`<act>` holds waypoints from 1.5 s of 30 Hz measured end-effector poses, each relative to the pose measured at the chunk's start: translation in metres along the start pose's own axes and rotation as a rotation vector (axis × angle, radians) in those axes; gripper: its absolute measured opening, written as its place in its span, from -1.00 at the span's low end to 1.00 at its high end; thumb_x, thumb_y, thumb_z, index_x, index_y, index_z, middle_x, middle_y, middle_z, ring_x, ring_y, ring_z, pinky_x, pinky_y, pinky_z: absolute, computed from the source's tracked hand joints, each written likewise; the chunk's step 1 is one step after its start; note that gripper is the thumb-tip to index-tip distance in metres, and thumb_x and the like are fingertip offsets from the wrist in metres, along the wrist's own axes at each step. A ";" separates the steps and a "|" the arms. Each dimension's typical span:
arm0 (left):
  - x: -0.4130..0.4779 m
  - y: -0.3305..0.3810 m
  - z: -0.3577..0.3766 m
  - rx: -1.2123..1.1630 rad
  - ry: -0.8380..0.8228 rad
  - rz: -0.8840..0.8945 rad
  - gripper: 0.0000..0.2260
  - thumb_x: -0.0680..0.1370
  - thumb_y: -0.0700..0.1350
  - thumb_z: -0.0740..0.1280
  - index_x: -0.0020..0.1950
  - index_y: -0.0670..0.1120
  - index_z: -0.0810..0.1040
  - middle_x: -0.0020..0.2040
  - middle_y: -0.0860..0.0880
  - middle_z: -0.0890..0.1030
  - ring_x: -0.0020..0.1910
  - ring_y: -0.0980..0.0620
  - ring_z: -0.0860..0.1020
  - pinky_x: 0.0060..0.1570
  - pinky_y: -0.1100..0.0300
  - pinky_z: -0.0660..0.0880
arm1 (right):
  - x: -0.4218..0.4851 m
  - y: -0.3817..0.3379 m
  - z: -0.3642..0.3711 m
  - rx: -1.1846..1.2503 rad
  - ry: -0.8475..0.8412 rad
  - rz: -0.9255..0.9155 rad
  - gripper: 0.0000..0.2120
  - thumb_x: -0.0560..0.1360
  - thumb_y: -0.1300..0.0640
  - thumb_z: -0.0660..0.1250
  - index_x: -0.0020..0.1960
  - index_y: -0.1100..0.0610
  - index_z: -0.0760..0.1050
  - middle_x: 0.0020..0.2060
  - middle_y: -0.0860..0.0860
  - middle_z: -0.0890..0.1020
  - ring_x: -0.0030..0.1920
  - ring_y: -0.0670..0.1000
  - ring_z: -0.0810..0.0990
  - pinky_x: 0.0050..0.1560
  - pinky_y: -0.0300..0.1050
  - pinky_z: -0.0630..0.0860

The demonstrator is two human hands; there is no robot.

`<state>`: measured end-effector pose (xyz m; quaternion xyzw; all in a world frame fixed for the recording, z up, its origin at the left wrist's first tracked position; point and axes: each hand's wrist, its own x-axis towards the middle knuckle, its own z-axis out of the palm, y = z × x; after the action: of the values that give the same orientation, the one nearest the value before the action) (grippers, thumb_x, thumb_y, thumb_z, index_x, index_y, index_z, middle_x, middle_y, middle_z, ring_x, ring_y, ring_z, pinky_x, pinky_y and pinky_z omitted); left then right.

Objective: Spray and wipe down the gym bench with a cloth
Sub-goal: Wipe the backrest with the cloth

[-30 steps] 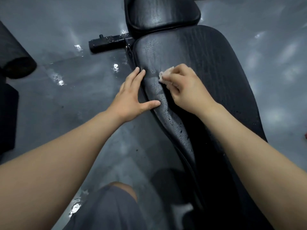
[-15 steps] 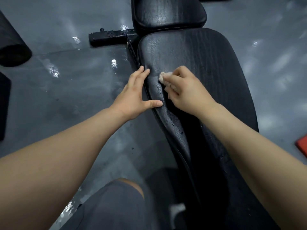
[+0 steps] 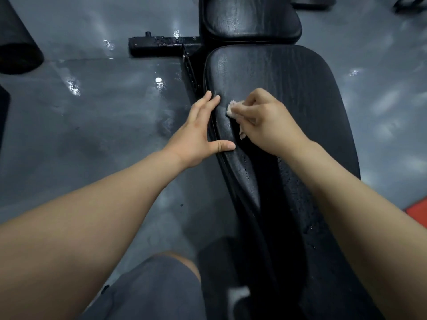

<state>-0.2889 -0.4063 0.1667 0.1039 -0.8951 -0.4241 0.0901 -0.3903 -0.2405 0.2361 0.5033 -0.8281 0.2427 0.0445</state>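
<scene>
Since the cloth (image 3: 233,106) is only a small pale wad, pressed on the bench (image 3: 300,93) pad close to its left edge, the wiping in hand would go best, I judge, as firm overlapping strokes begun at that left piping and carried rightward across the pad, then drawn down toward the body, where beads of liquid show on the vinyl; turning the wad to a fresh face would keep it from merely pushing the wet about. The left hand (image 3: 196,137) lies flat along the bench's left edge, its fingers (image 3: 206,103) straight and close together, pointing away from the body, thumb spread sideways onto the pad; it holds nothing and seems to brace. Just to its right, the right hand (image 3: 268,121) is angled in from the lower right, knuckles up, its fingers curled round the cloth and bearing it against the pad, so that only a little of the wad peeps out ahead of them and under the palm.
</scene>
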 end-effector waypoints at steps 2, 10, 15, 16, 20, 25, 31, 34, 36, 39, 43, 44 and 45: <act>-0.001 -0.002 0.004 -0.026 0.002 0.002 0.05 0.29 0.40 0.44 0.65 0.21 -0.02 0.61 0.33 -0.13 0.60 0.12 0.12 0.50 -0.05 0.31 | 0.003 0.001 -0.002 -0.097 -0.016 -0.041 -0.77 0.64 0.03 0.33 0.18 0.08 0.69 -0.03 0.06 0.51 -0.17 0.03 0.62 -0.02 0.01 0.58; -0.004 -0.004 0.019 -0.113 0.106 -0.192 0.11 0.35 0.28 0.55 0.67 0.02 -0.06 0.60 0.03 0.06 0.57 -0.06 0.19 0.53 -0.04 0.23 | 0.038 -0.003 0.018 -0.023 0.131 0.049 -0.81 0.63 0.15 0.34 0.15 0.14 0.69 -0.03 0.12 0.49 -0.25 0.03 0.62 -0.15 -0.18 0.62; -0.005 -0.009 0.026 -0.100 0.036 -0.256 0.13 0.20 0.60 0.33 0.63 0.05 0.16 0.46 -0.06 0.41 0.42 -0.06 0.41 0.40 -0.07 0.41 | 0.014 -0.004 0.006 -0.061 -0.032 -0.134 -0.81 0.63 0.14 0.36 0.18 0.12 0.68 -0.01 0.09 0.50 -0.25 0.00 0.60 -0.11 -0.17 0.57; -0.006 -0.008 0.026 -0.118 0.027 -0.264 0.10 0.26 0.55 0.36 0.65 0.04 0.12 0.49 -0.06 0.39 0.42 -0.05 0.41 0.41 -0.06 0.41 | 0.020 -0.002 0.008 -0.103 -0.034 -0.147 -0.81 0.62 0.16 0.35 0.18 0.11 0.68 -0.01 0.09 0.50 -0.20 0.02 0.59 -0.10 -0.09 0.58; -0.010 -0.002 0.026 -0.140 0.008 -0.258 -0.04 0.47 0.32 0.42 0.68 0.01 -0.01 0.54 -0.07 0.32 0.38 -0.03 0.43 0.42 -0.01 0.39 | 0.055 -0.002 0.020 -0.123 0.054 -0.057 -0.79 0.58 0.21 0.33 0.12 0.09 0.70 -0.01 0.12 0.51 -0.05 0.08 0.59 -0.01 0.04 0.58; -0.008 0.000 0.022 -0.074 -0.040 -0.242 -0.03 0.49 0.34 0.38 0.68 -0.01 -0.07 0.42 -0.09 0.41 0.31 -0.07 0.47 0.34 0.00 0.44 | 0.041 -0.007 0.018 -0.034 -0.052 -0.140 -0.81 0.63 0.22 0.31 0.16 0.12 0.67 0.03 0.12 0.47 -0.18 -0.08 0.55 -0.05 -0.33 0.51; -0.003 0.000 0.018 0.023 -0.089 -0.231 -0.01 0.50 0.36 0.33 0.68 -0.08 -0.11 0.36 -0.13 0.46 0.34 -0.12 0.46 0.33 -0.02 0.44 | 0.048 -0.004 0.024 -0.107 -0.023 -0.256 -0.76 0.59 0.28 0.23 0.09 0.20 0.67 -0.01 0.17 0.45 0.03 0.06 0.58 0.05 -0.04 0.57; 0.000 0.002 0.013 0.111 -0.136 -0.221 0.01 0.51 0.39 0.29 0.67 -0.14 -0.14 0.36 -0.14 0.47 0.39 -0.14 0.43 0.34 -0.05 0.44 | 0.075 0.001 0.035 -0.113 0.069 -0.194 -0.74 0.57 0.28 0.21 0.07 0.16 0.68 -0.02 0.18 0.46 0.03 0.13 0.60 0.04 0.05 0.57; 0.001 0.001 0.012 0.138 -0.156 -0.224 0.00 0.51 0.41 0.26 0.66 -0.13 -0.16 0.41 -0.13 0.45 0.43 -0.15 0.40 0.35 -0.07 0.43 | 0.091 0.006 0.039 -0.112 0.114 -0.133 -0.73 0.55 0.28 0.24 0.09 0.12 0.68 -0.03 0.18 0.46 -0.01 0.15 0.58 0.02 0.06 0.57; -0.002 -0.002 0.014 0.123 -0.150 -0.223 -0.02 0.52 0.42 0.23 0.67 -0.07 -0.19 0.37 -0.06 0.47 0.36 -0.11 0.46 0.30 -0.08 0.47 | 0.112 0.011 0.036 -0.073 0.134 -0.076 -0.72 0.56 0.25 0.22 0.06 0.09 0.68 -0.03 0.13 0.42 -0.09 0.09 0.55 -0.10 -0.05 0.60; -0.003 -0.003 0.016 0.148 -0.137 -0.230 -0.05 0.52 0.43 0.20 0.67 -0.01 -0.19 0.29 0.00 0.52 0.27 -0.05 0.51 0.23 -0.07 0.52 | 0.148 0.028 0.025 -0.090 0.164 0.084 -0.71 0.57 0.23 0.20 0.02 0.08 0.71 -0.01 0.05 0.38 -0.03 0.07 0.51 -0.04 -0.09 0.61; -0.003 -0.002 0.016 0.159 -0.136 -0.234 -0.06 0.52 0.43 0.20 0.67 -0.01 -0.19 0.28 0.01 0.52 0.26 -0.05 0.51 0.21 -0.08 0.52 | 0.155 0.034 0.025 -0.114 0.166 0.131 -0.71 0.57 0.21 0.20 0.01 0.04 0.71 0.00 0.05 0.40 0.06 0.12 0.50 0.05 -0.03 0.59; -0.003 -0.001 0.016 0.170 -0.132 -0.238 -0.06 0.53 0.43 0.19 0.67 -0.01 -0.19 0.28 0.02 0.52 0.26 -0.05 0.51 0.20 -0.09 0.53 | 0.159 0.037 0.024 -0.129 0.158 0.156 -0.71 0.56 0.20 0.20 0.01 0.01 0.71 0.01 0.05 0.43 0.12 0.17 0.48 0.13 0.02 0.56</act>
<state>-0.2900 -0.3942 0.1552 0.1883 -0.9132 -0.3603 -0.0288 -0.4953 -0.3663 0.2522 0.4129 -0.8725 0.2305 0.1229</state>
